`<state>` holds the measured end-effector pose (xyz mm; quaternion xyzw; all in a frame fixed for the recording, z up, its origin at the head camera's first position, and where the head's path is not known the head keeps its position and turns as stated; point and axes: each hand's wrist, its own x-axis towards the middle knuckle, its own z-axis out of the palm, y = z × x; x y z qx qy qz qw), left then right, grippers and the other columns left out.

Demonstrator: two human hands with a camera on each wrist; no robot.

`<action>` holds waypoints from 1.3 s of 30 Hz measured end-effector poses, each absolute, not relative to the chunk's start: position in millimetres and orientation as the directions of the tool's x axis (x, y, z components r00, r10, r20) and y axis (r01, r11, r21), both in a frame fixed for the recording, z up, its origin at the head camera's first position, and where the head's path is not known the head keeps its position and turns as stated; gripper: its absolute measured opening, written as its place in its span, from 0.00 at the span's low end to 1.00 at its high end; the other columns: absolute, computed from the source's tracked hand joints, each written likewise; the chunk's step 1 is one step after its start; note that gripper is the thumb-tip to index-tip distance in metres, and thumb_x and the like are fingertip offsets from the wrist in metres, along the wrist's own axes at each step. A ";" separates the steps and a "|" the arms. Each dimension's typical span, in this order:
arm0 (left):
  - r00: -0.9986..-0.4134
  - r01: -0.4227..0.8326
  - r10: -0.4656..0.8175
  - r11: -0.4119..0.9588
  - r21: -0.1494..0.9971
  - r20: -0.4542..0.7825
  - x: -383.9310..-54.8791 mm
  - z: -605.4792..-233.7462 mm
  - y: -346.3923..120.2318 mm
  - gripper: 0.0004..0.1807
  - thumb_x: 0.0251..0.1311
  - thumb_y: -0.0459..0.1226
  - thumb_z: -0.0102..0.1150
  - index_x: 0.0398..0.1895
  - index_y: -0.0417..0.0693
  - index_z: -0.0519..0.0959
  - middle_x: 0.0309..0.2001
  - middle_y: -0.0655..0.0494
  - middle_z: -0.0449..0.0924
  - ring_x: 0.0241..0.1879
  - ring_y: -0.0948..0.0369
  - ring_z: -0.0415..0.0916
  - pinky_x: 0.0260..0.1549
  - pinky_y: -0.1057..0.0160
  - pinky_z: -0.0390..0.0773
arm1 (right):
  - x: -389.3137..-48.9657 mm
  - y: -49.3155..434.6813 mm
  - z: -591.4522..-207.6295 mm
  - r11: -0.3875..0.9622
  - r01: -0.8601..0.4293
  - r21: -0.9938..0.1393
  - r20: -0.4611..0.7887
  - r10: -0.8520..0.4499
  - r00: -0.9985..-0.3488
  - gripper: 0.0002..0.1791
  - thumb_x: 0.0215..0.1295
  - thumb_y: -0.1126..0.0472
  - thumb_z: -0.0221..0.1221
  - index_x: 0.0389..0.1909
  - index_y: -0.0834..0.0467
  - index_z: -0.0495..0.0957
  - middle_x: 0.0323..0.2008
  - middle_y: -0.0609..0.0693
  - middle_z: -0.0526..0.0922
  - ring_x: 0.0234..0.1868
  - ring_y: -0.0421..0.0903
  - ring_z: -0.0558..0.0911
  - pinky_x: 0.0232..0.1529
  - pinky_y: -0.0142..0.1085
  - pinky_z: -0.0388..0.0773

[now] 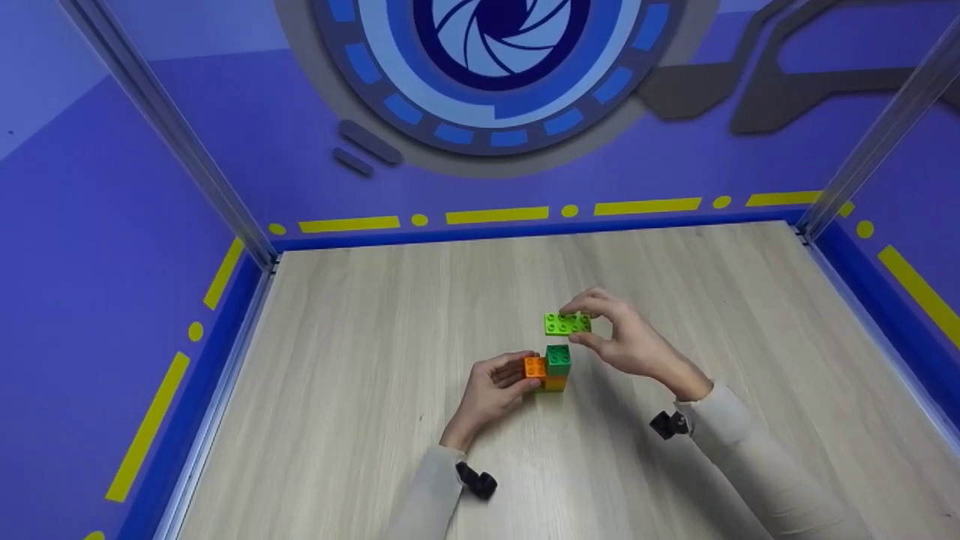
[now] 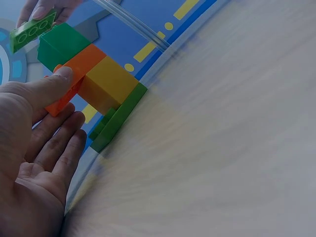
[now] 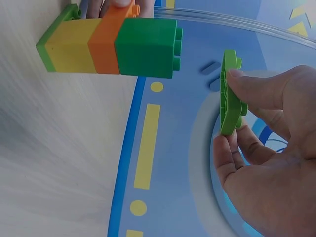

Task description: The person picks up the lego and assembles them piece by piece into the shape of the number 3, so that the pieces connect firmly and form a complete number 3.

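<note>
A small tower of toy building bricks stands on the table. From the bottom it has a thin light green plate [image 2: 118,118], a yellow brick [image 2: 109,85], an orange brick [image 1: 535,367] jutting out to the left, and a dark green brick [image 1: 558,360] on top. My left hand [image 1: 491,390] grips the jutting end of the orange brick between thumb and fingers. Just above and behind the tower, my right hand [image 1: 628,337] pinches a thin lime green studded plate [image 1: 564,324] by its edges. This plate is apart from the tower, its studs up and its hollow underside toward the dark green brick.
The wood-grain table [image 1: 360,337] spreads around the tower. Blue printed panels [image 1: 225,127] wall it at the back and both sides, with metal posts [image 1: 172,135] at the corners. A dark wrist camera [image 1: 477,481] sits on the left sleeve.
</note>
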<state>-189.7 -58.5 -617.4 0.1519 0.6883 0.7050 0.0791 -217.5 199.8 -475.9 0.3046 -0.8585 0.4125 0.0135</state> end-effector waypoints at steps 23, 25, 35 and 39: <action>-0.940 0.110 0.322 -0.031 0.993 0.114 -189.9 -614.9 -60.3 0.24 0.68 0.34 0.72 0.67 0.43 0.82 0.63 0.43 0.85 0.63 0.50 0.84 0.61 0.62 0.83 | -214.3 185.8 -484.2 0.436 -0.558 -0.706 0.276 -0.556 -0.784 0.19 0.68 0.67 0.72 0.57 0.51 0.86 0.54 0.45 0.85 0.55 0.46 0.82 0.59 0.45 0.80; -0.940 0.107 0.323 -0.033 0.994 0.112 -189.7 -615.0 -60.2 0.24 0.68 0.34 0.72 0.66 0.43 0.82 0.63 0.43 0.85 0.63 0.50 0.84 0.61 0.62 0.83 | -213.7 184.8 -485.1 0.432 -0.562 -0.706 0.279 -0.560 -0.780 0.19 0.68 0.66 0.72 0.57 0.51 0.85 0.54 0.45 0.85 0.55 0.46 0.82 0.58 0.45 0.80; -0.936 0.118 0.329 -0.046 0.992 0.126 -189.8 -615.5 -59.5 0.24 0.67 0.33 0.72 0.66 0.44 0.83 0.62 0.42 0.86 0.63 0.50 0.84 0.61 0.61 0.83 | -212.8 181.4 -492.6 0.415 -0.559 -0.718 0.276 -0.567 -0.776 0.18 0.67 0.66 0.72 0.56 0.52 0.86 0.53 0.45 0.86 0.56 0.46 0.82 0.58 0.44 0.80; -0.937 0.117 0.327 -0.041 0.992 0.124 -189.5 -617.0 -59.6 0.25 0.67 0.33 0.72 0.67 0.44 0.83 0.62 0.43 0.86 0.63 0.50 0.84 0.61 0.61 0.83 | -211.5 180.5 -495.6 0.412 -0.546 -0.729 0.259 -0.573 -0.777 0.19 0.67 0.67 0.72 0.57 0.53 0.85 0.54 0.46 0.85 0.56 0.47 0.83 0.59 0.50 0.82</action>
